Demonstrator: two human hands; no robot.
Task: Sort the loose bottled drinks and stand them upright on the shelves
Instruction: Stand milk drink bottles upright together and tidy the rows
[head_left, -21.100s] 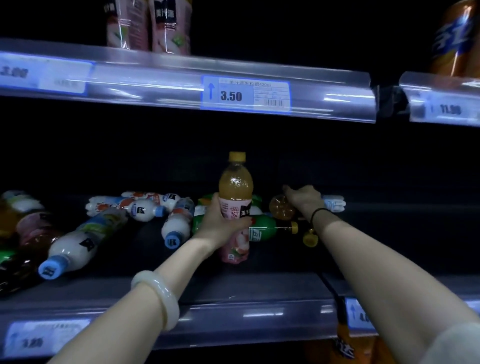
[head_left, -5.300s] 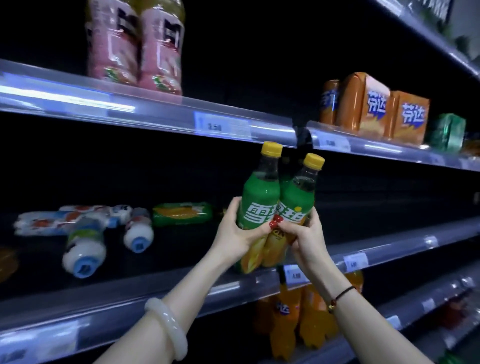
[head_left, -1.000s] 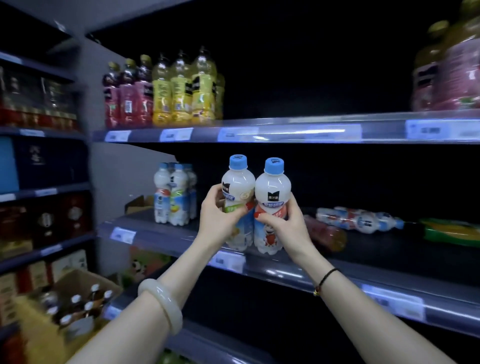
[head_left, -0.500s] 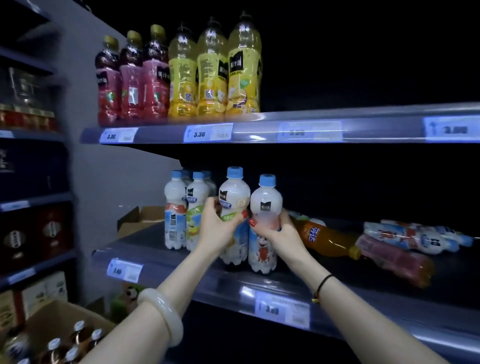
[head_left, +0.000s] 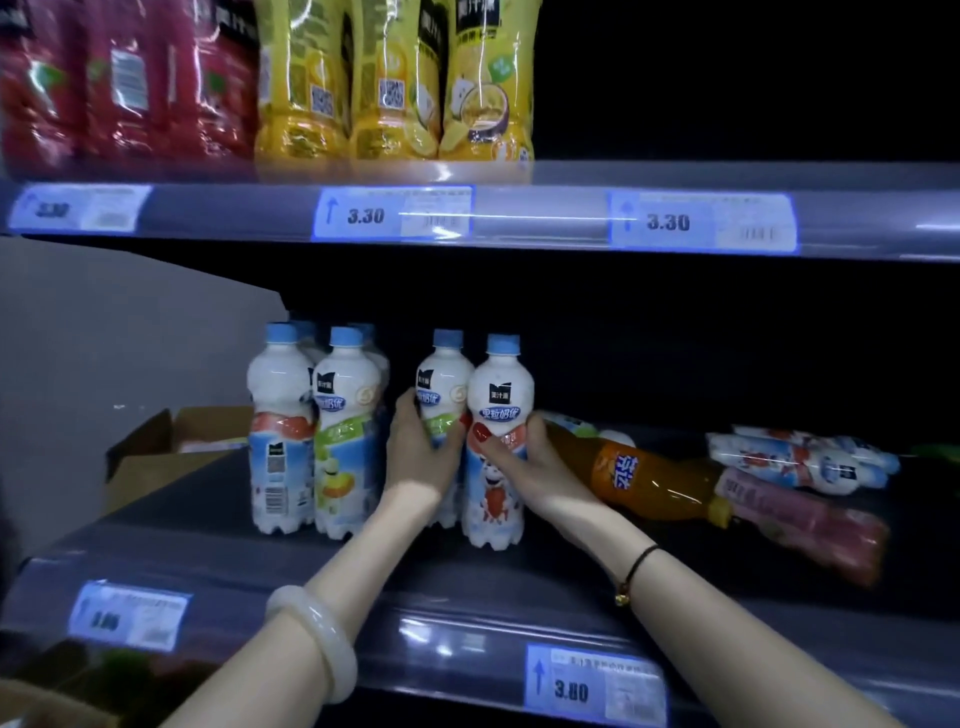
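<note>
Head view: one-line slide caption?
Left hand grips the green-label bottle, right hand the red-label bottle, both upright on the shelf beside matching bottles.

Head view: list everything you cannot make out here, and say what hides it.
Red bottles and yellow bottles, top shelf: caps cut off by the upper edge.
Lower-left price tag: digits blurred.
Left milk bottle gripped by the left hand: lower label hidden by that hand.
Orange soda bottle: one end hidden behind the right hand gripping the right milk bottle.
Rear standing milk bottles: count hidden by the front pair.
</note>
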